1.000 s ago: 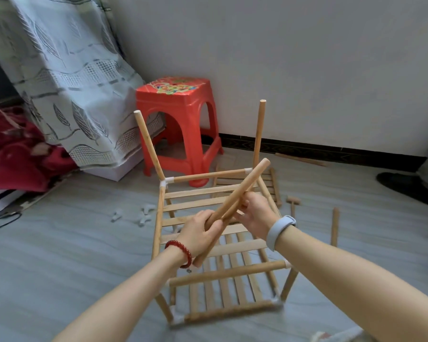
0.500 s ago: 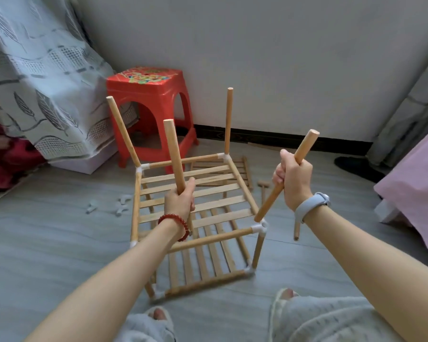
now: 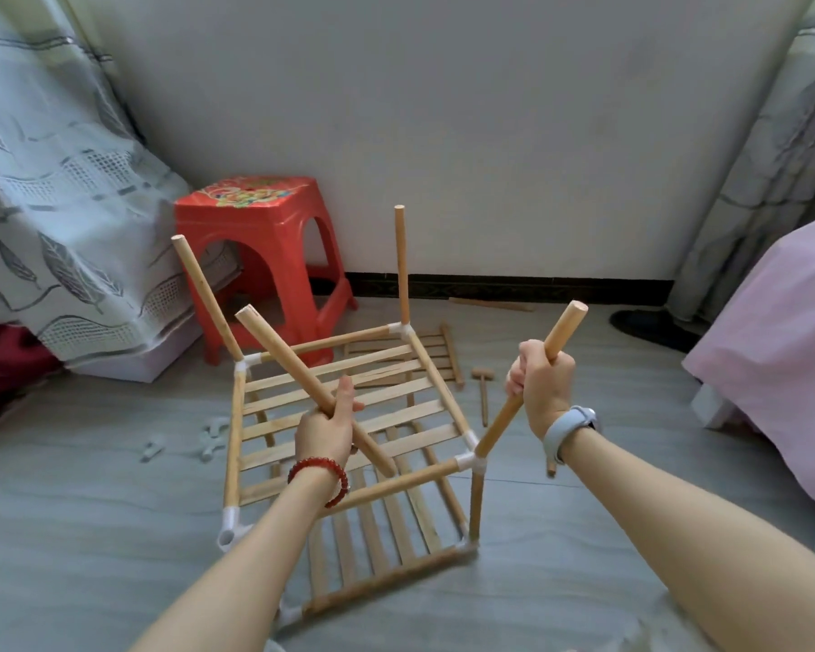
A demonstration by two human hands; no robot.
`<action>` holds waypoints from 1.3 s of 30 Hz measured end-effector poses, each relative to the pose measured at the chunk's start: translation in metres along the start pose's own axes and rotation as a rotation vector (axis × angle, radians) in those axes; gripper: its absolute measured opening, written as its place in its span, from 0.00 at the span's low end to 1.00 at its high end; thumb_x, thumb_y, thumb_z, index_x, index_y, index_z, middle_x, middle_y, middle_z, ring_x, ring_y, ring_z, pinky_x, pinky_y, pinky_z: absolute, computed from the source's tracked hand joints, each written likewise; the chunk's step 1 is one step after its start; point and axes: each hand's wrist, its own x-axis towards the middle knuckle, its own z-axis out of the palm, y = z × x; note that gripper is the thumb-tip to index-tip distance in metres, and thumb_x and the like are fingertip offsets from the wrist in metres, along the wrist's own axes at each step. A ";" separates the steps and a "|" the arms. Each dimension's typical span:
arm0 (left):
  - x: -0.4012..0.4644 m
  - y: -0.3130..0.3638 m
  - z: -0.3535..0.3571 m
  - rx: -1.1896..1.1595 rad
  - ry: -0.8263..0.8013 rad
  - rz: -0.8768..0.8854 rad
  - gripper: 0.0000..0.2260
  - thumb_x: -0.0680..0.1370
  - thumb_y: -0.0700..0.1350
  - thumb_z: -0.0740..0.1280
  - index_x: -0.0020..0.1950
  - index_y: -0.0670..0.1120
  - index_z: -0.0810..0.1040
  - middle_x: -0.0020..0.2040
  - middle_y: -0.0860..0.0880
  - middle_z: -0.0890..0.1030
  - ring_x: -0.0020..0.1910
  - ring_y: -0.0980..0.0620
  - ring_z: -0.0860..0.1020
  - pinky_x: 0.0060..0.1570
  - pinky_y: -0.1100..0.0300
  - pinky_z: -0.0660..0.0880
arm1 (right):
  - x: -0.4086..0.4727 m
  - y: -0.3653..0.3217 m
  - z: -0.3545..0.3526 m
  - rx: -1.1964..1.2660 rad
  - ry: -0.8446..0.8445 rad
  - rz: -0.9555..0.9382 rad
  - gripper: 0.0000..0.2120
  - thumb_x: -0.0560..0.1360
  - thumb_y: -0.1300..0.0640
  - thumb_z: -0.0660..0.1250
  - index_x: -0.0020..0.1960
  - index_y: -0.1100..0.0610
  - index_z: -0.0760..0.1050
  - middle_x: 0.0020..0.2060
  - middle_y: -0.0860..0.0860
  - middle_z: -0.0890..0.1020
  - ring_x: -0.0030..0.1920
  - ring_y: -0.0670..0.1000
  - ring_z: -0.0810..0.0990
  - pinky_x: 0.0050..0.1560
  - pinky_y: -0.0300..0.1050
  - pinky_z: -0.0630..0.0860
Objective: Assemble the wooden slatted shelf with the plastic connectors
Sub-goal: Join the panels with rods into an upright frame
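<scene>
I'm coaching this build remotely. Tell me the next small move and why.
Probably press down with the right hand: its round wooden dowel already meets the white plastic corner connector but leans outward. The left hand holds a spare round wooden dowel, and the near-left white connector looks open.

A wooden dowel (image 3: 302, 378) in left hand (image 3: 325, 428), another dowel (image 3: 528, 392) in right hand (image 3: 544, 385)

Matt wooden shelf (image 3: 349, 407), glossy plastic stool (image 3: 260, 247)

A plain white wall (image 3: 490, 134) fills the upper frame above grey floor (image 3: 67, 534). Red plastic stool (image 3: 260, 256) centre-left, patterned grey curtain (image 3: 57, 218) left, pink bed (image 3: 782, 341) right.
</scene>
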 end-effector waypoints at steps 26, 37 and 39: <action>0.006 -0.015 -0.124 0.291 0.279 0.130 0.13 0.78 0.54 0.63 0.41 0.45 0.77 0.34 0.48 0.81 0.37 0.49 0.80 0.37 0.60 0.73 | -0.063 0.052 0.019 -1.661 -1.030 0.114 0.10 0.81 0.54 0.51 0.52 0.56 0.69 0.32 0.47 0.66 0.29 0.45 0.63 0.28 0.36 0.62; -0.001 -0.038 -0.174 0.343 0.309 0.013 0.13 0.77 0.54 0.65 0.41 0.45 0.77 0.34 0.46 0.81 0.35 0.51 0.81 0.30 0.67 0.72 | -0.103 0.121 0.110 -1.649 -1.236 -0.479 0.29 0.82 0.49 0.50 0.77 0.51 0.39 0.77 0.54 0.47 0.76 0.57 0.46 0.72 0.64 0.48; -0.002 -0.041 -0.175 0.325 0.307 0.020 0.13 0.77 0.53 0.65 0.42 0.44 0.77 0.35 0.46 0.81 0.34 0.53 0.81 0.28 0.71 0.71 | -0.103 0.130 0.115 -1.712 -1.228 -0.496 0.30 0.82 0.49 0.50 0.77 0.50 0.37 0.77 0.54 0.45 0.76 0.58 0.44 0.72 0.64 0.48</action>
